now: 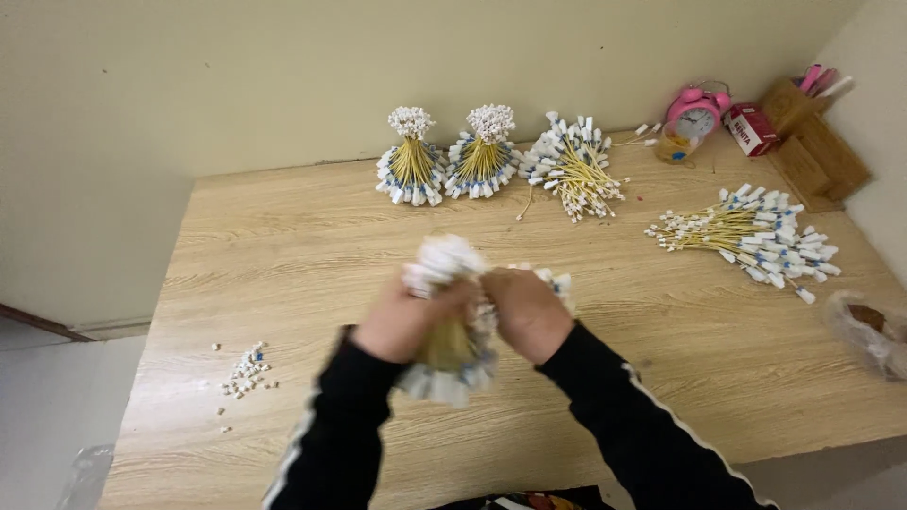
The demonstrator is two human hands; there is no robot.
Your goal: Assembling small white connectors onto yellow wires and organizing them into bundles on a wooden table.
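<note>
Head view looks down on a light wooden table (283, 246), where both hands meet at the centre around one bundle of yellow wires (448, 326). That bundle stands roughly upright: a white cluster of small caps at its top, thin yellow strands pinched in the middle, and a skirt of white and blue connectors flaring out at the bottom. The left hand (408, 319) is clenched around the yellow waist of the bundle. The right hand (526, 312) is closed against the bundle's right side, fingers curled in; blur hides exactly what they pinch. Both forearms wear black sleeves with a white stripe.

At twelve o'clock from the hands, near the wall, two finished bundles (449, 156) stand upright side by side, and a looser third bundle (572, 165) lies just to their right. At two o'clock a flat sheaf of wires (751, 234) lies on the table. At eight o'clock a small scatter of loose white caps (246, 370) sits near the table's left edge.

Containers: at one o'clock, a wooden holder (814, 142) in the far corner holds pink and white pens, beside a red box (751, 128) and a pink alarm clock (696, 110). At three o'clock a clear plastic bag (864, 331) holds something brown.
</note>
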